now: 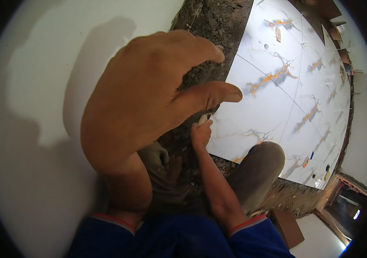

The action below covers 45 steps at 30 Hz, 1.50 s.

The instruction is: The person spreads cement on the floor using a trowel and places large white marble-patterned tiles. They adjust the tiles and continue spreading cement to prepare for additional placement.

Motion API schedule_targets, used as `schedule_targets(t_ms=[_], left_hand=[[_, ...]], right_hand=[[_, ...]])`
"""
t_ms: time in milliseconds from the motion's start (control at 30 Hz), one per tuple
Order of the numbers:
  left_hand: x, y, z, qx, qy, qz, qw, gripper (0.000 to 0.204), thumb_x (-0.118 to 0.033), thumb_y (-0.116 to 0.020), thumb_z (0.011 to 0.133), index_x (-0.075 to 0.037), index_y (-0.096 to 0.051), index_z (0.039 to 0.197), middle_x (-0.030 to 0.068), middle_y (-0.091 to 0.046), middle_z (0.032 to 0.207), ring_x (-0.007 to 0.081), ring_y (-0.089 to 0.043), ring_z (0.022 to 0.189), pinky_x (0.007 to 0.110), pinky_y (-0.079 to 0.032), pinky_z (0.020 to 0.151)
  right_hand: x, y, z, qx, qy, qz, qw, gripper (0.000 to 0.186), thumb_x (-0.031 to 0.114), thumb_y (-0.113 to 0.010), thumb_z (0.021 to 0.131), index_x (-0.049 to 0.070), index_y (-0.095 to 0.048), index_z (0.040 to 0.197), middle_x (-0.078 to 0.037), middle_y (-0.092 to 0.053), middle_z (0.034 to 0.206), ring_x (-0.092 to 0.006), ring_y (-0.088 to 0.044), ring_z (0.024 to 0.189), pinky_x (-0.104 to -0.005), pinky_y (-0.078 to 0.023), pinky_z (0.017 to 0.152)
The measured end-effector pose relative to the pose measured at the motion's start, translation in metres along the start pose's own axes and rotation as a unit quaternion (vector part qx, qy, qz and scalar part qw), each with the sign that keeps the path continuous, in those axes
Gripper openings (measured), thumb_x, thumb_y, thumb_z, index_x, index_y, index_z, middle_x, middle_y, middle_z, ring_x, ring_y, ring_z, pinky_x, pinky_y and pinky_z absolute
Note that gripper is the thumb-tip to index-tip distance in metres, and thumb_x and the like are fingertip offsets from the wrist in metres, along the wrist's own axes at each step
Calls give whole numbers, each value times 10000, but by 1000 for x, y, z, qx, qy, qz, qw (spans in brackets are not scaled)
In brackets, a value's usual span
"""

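Hands: left (149, 94) raised, right (201, 132) pinching white piece (202, 119).

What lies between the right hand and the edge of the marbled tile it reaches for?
Nothing visible: the right hand, pinching a small white piece, is already at the tile edge beside the mortar strip.

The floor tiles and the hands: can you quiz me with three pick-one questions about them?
1. Where is the right hand?
A. at the edge of the white tile
B. flat on the wall
C. on the knee

2. What colour are the streaks on the tiles?
A. green
B. orange and grey
C. pink

3. How is the left hand?
A. a tight fist
B. holding a hammer
C. open, fingers spread

Answers: 1 A, its fingers pinch a small pale piece at the tile's edge by the dirt strip. 2 B, the veins show orange and grey. 3 C, nothing is in it.
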<state>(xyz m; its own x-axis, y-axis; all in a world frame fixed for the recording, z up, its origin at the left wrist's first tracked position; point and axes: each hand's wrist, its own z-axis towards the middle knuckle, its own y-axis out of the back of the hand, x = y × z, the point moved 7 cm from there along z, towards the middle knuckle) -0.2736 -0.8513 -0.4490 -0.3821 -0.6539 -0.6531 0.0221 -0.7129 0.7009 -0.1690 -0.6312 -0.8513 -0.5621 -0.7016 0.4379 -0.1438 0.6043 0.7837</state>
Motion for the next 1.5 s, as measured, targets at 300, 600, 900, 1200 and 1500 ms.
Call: schedule_targets(t_ms=[300,600,900,1200,1500], left_hand=[[-3,14,-3,0,9,-43,999,447,-275,-862,814,-15,-721,1149,119,-745,1083,239,-702,986,368,-523,904],[8,-2,2,18,11,-9,1000,473,-307,-858,814,7,-718,1139,148,-745,1070,258,-714,981,362,-527,907],[4,-3,-1,18,-6,-4,1000,520,-366,-848,803,14,-721,1134,158,-743,1074,279,-717,969,370,-534,894],[1,-11,0,40,-34,-27,998,523,-355,-856,792,20,-718,1129,173,-736,1092,291,-715,998,369,-536,892],[6,-5,3,16,-9,-88,996,521,-337,-867,781,23,-715,1126,191,-731,1104,305,-716,1016,374,-537,890]], right_hand=[[-42,-30,-78,60,-74,66,993,483,204,-687,874,-16,-425,1216,-374,-658,1064,-547,-649,1024,-578,-511,875],[-17,-11,-84,36,25,62,997,524,226,-725,873,-9,-430,1236,-352,-674,1018,-540,-663,977,-572,-518,839],[-33,-25,-44,30,-80,14,996,474,240,-716,893,8,-429,1190,-344,-676,1024,-529,-666,973,-572,-531,849],[-72,-65,-140,132,-105,76,983,460,242,-694,893,-10,-461,1200,-323,-656,1100,-519,-641,1055,-565,-502,902],[-45,-32,-151,145,-110,135,974,538,253,-620,933,-25,-426,1351,-327,-621,1210,-507,-617,1103,-525,-473,968]])
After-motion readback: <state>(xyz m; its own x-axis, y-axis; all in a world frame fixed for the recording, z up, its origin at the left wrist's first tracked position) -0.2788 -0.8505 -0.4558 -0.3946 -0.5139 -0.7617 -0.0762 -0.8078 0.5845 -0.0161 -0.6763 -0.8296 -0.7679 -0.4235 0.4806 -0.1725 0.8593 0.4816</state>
